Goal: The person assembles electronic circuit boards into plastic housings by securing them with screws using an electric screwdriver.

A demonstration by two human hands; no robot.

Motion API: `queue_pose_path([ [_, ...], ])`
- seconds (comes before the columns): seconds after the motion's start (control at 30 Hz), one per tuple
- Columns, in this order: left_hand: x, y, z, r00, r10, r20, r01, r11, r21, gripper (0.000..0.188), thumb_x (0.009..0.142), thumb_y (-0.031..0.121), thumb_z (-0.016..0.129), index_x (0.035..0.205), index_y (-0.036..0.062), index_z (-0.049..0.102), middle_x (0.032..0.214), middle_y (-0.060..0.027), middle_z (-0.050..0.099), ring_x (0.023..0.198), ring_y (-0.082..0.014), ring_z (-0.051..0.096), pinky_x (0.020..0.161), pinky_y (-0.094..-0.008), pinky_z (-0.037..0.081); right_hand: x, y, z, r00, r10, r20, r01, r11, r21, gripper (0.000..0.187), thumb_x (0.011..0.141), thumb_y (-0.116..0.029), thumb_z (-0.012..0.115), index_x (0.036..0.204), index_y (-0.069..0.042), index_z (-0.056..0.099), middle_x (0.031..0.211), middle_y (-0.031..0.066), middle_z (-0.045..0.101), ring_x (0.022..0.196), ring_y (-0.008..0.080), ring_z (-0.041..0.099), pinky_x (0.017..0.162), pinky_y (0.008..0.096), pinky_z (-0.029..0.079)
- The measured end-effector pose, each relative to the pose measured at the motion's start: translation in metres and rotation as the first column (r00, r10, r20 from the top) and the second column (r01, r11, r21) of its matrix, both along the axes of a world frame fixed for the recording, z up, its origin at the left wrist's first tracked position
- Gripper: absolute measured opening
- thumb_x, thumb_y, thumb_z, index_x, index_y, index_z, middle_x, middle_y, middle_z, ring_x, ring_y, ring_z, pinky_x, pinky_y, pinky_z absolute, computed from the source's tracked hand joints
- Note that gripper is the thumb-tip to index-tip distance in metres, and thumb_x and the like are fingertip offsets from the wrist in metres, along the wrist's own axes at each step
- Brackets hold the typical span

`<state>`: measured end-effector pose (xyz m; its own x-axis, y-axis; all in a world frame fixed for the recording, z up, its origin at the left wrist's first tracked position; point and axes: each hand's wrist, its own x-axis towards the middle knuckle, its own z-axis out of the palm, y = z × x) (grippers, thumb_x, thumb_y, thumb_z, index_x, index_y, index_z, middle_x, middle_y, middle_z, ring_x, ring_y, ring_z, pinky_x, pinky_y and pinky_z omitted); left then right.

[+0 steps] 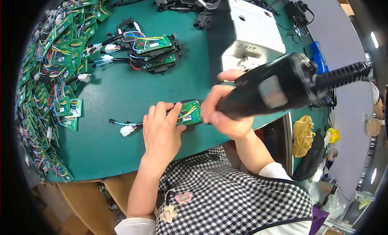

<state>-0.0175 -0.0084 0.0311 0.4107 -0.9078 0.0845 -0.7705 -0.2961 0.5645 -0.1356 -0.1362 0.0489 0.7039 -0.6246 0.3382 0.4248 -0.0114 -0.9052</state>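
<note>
Circuit board [194,116] on the tabletop [109,152] is gripped at its left end by the left hand [161,128]; a black tool [250,91] is gripped by the right hand [233,126], its tip hidden. The board should be pinned steady, wires [187,113] clear of the tip.

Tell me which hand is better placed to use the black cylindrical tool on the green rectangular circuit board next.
Probably the right hand: it grips the black tool close by the circuit board. The left hand has its fingers on that board, seemingly steadying it.
</note>
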Motion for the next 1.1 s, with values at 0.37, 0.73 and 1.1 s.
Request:
queue_pose_path([
  [0.37,-0.002,0.003,-0.001,0.998,0.047,0.047,-0.043,0.996,-0.081,0.062,0.056,0.004,0.076,0.114,0.0039,0.054,0.1,-0.0077,0.053,0.093,-0.0264,0.05,0.078,-0.0371,0.039,-0.016,-0.032,0.047,0.827,-0.34,0.448,0.399,0.916,-0.042,0.073,0.074,0.002,0.053,0.132,-0.006,0.01,0.064,0.0077,0.051,0.052,0.0174,0.052,0.057,0.0348,0.049],
  [0.73,0.003,0.02,-0.027,0.983,0.136,0.124,-0.104,0.966,-0.236,0.044,0.051,0.012,0.079,0.089,0.0021,0.057,0.097,-0.0114,0.058,0.093,-0.0311,0.055,0.082,-0.0412,0.042,-0.018,-0.053,0.053,0.89,-0.42,0.174,0.443,0.887,-0.125,0.068,0.07,0.005,0.058,0.129,0.003,0.025,0.064,0.0043,0.055,0.052,0.0148,0.055,0.053,0.0271,0.047],
  [1.1,-0.007,0.018,-0.033,0.98,0.191,0.049,-0.165,0.929,-0.332,0.032,0.054,0.012,0.075,0.082,0.0013,0.064,0.101,-0.0103,0.06,0.096,-0.0301,0.057,0.08,-0.0397,0.047,0.068,0.02,0.017,0.982,-0.08,0.173,0.081,0.997,0.0,0.07,0.07,0.009,0.056,0.13,0.006,0.019,0.066,0.0062,0.055,0.054,0.0096,0.051,0.05,0.0206,0.041],
])
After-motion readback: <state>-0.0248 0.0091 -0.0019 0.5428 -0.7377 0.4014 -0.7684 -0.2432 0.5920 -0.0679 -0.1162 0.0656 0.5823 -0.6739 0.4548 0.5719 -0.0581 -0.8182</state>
